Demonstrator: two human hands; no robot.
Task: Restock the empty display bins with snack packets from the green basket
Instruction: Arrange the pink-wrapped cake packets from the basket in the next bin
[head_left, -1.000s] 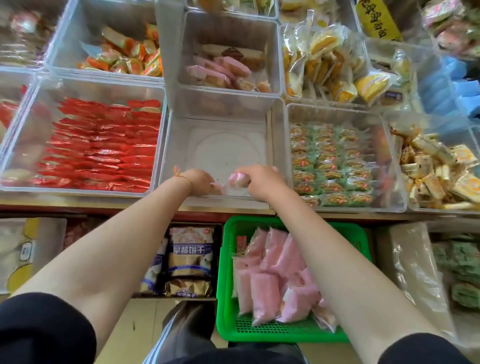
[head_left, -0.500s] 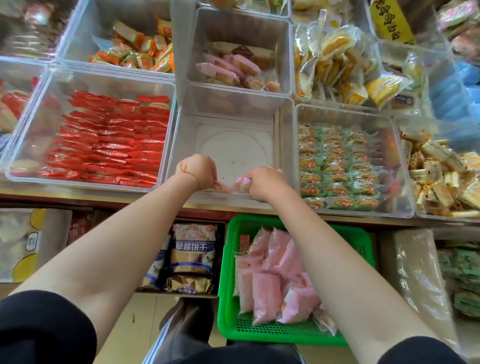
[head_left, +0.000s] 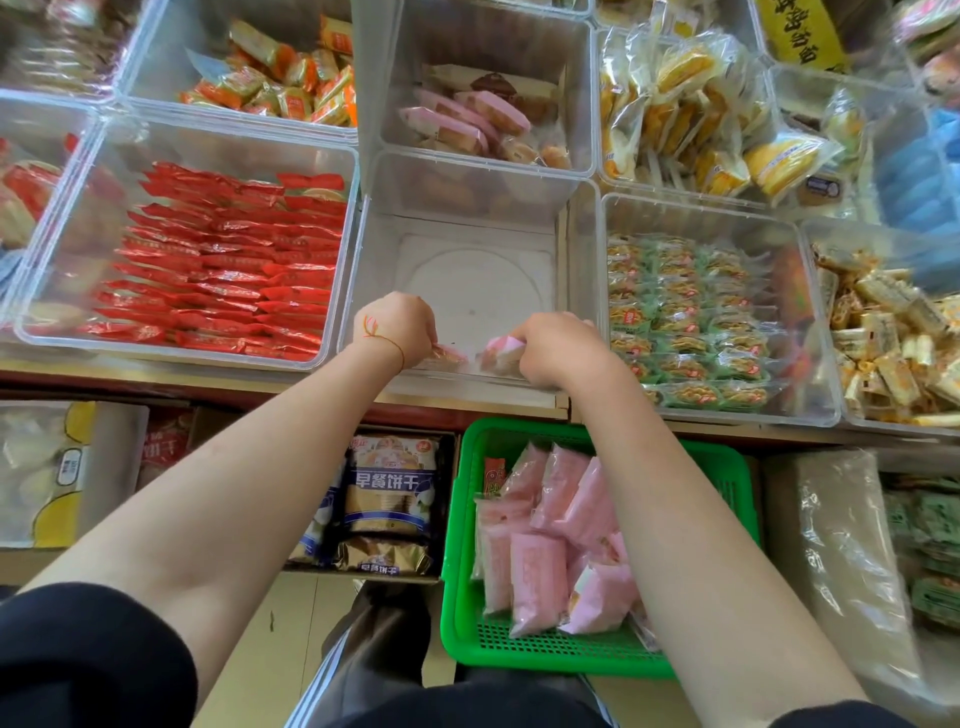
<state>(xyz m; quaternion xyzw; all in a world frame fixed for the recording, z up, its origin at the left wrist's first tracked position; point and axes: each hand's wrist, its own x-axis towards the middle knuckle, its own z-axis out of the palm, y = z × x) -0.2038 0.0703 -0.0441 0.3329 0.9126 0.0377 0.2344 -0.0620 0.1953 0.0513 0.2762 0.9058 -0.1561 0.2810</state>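
The empty clear bin (head_left: 475, 291) sits in the middle of the front row. Both hands reach over its near wall. My left hand (head_left: 397, 327) holds a pink snack packet (head_left: 448, 354) low at the bin's front. Beside it, my right hand (head_left: 553, 348) grips another pink packet (head_left: 501, 349). The two packets nearly touch at the bin's near edge. Below the counter, the green basket (head_left: 460, 525) holds several more pink packets (head_left: 540, 545), partly hidden by my right forearm.
A bin of red packets (head_left: 223, 260) lies to the left, a bin of green-yellow packets (head_left: 685, 317) to the right. A rear bin (head_left: 467, 119) holds pink and brown cakes. Blue biscuit bags (head_left: 387, 493) stand under the counter left of the basket.
Both hands have pushed a little farther into the empty bin with their pink packets, and the packets now sit lower behind its near wall. The camera has tilted slightly.
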